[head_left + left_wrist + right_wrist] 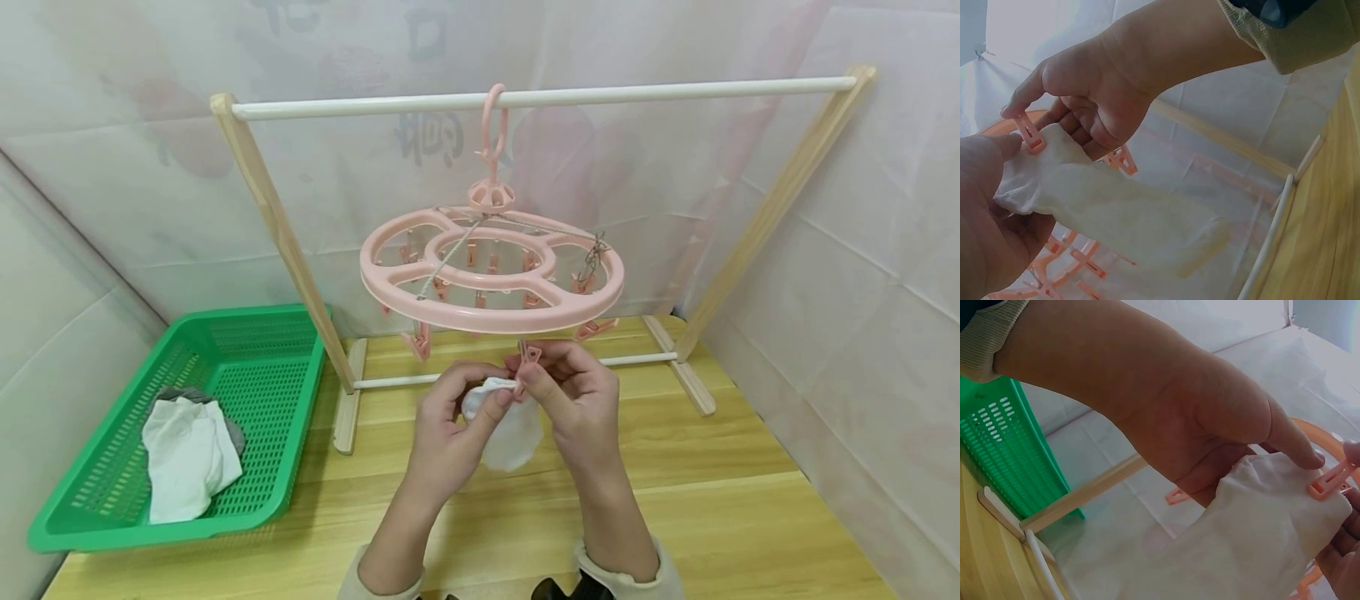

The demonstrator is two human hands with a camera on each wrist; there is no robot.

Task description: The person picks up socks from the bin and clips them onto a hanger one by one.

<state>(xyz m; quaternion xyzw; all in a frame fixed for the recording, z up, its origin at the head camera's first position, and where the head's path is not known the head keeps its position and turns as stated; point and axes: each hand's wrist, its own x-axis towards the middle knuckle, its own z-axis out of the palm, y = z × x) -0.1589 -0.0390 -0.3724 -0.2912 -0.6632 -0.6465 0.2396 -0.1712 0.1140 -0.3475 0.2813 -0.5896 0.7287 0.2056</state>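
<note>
Your sleeves [1313, 47] nearest, your left hand [453, 425] pinches the sock [513, 437], your right hand [588, 400] the clip [530, 356] against it; fastening looks unfinished, and more laundry [183, 458] waits in the basket [172, 533] left of your hands.

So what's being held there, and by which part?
The left fingers hold a white sock by its cuff; the right fingers pinch a pink clip by the end away from the sock.
</note>
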